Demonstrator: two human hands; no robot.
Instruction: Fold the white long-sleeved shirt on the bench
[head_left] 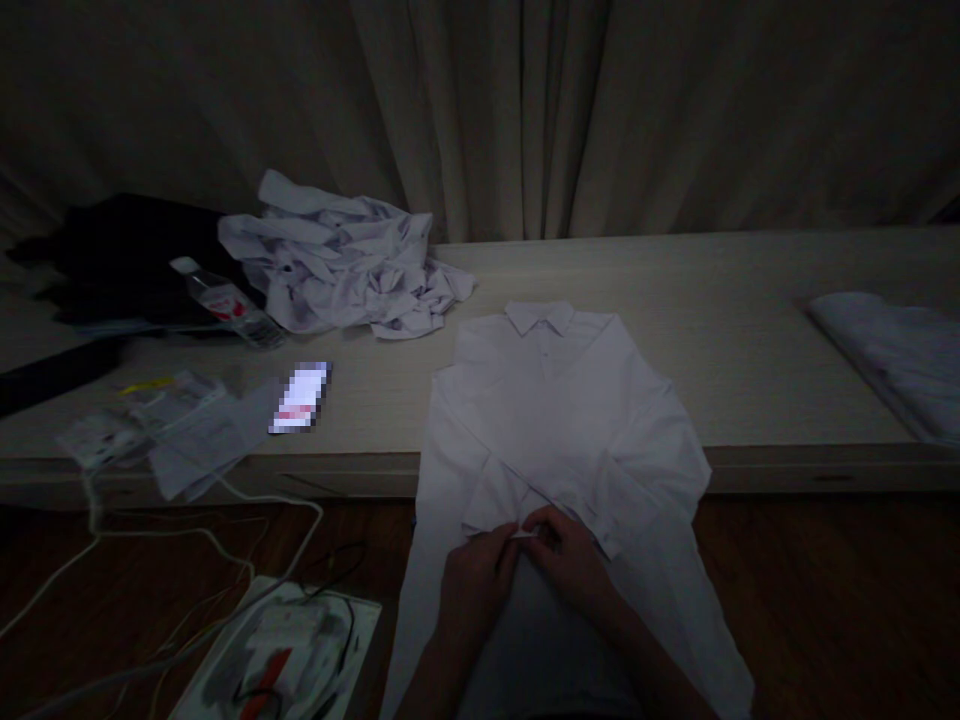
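White cotton is what you have in front of you: the shirt (559,420) lies face up with its collar pointing away from you toward the curtain, its long axis running straight from your body across the near edge of the worktop (750,330), so the lower part hangs off that edge toward your lap. Both sleeves are folded in across the shirt's front, and their cuffs meet low on the shirt, just where your hands are. Your left hand (474,575) and right hand (571,560) sit side by side, touching or nearly so, fingers curled and pinching the cloth at the crossed cuffs; neither is clearly nearer. Both forearms come up from below, converging on the shirt's midline. Left of the shirt's collar lies a crumpled pile of white garments (345,265).
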